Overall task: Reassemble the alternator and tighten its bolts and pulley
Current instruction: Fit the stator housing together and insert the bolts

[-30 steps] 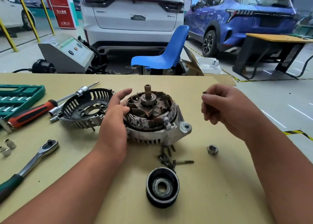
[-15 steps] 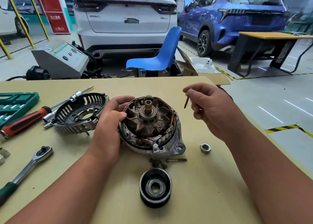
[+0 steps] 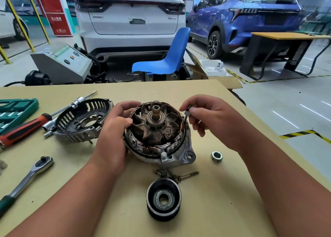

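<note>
Two arms in view. Left forearm (image 3: 59,197) comes in at 7 o'clock, right forearm (image 3: 290,183) at 4 o'clock. Both are bare up to the frame edge. Left hand (image 3: 111,134) and right hand (image 3: 215,122) bare, ungloved.

Ratchet (image 3: 28,177) and socket case (image 3: 17,109) past left edge; bolt (image 3: 187,111) tip behind alternator (image 3: 176,158) rim

white car (image 3: 129,4) | tailgate badge (image 3: 171,18): starts with "x", rest blurred | red sign (image 3: 53,9): white characters, too blurred to read
</note>
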A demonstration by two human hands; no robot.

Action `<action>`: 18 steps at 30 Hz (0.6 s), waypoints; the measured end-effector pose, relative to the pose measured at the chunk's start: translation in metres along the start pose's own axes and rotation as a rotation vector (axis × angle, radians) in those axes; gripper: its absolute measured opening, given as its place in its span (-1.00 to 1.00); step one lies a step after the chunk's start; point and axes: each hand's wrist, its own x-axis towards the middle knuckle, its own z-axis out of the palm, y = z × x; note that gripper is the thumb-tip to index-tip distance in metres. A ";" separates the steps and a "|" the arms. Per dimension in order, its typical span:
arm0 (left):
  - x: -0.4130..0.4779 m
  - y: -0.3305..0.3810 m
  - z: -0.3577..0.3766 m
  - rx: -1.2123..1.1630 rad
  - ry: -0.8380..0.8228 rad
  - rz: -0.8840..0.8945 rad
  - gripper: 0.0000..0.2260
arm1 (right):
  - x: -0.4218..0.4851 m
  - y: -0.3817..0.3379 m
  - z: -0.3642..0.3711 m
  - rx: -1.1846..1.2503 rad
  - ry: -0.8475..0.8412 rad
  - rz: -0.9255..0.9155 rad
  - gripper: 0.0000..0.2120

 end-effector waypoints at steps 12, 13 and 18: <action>-0.001 0.001 0.001 0.005 -0.013 0.002 -0.55 | -0.002 0.006 -0.007 -0.220 -0.054 0.024 -0.80; -0.001 0.002 0.001 0.004 -0.011 0.001 -0.55 | -0.001 0.007 -0.007 -0.231 -0.051 0.026 -0.82; -0.002 0.002 0.003 0.015 -0.006 0.002 -0.56 | -0.001 0.009 -0.010 -0.251 -0.051 0.011 -0.91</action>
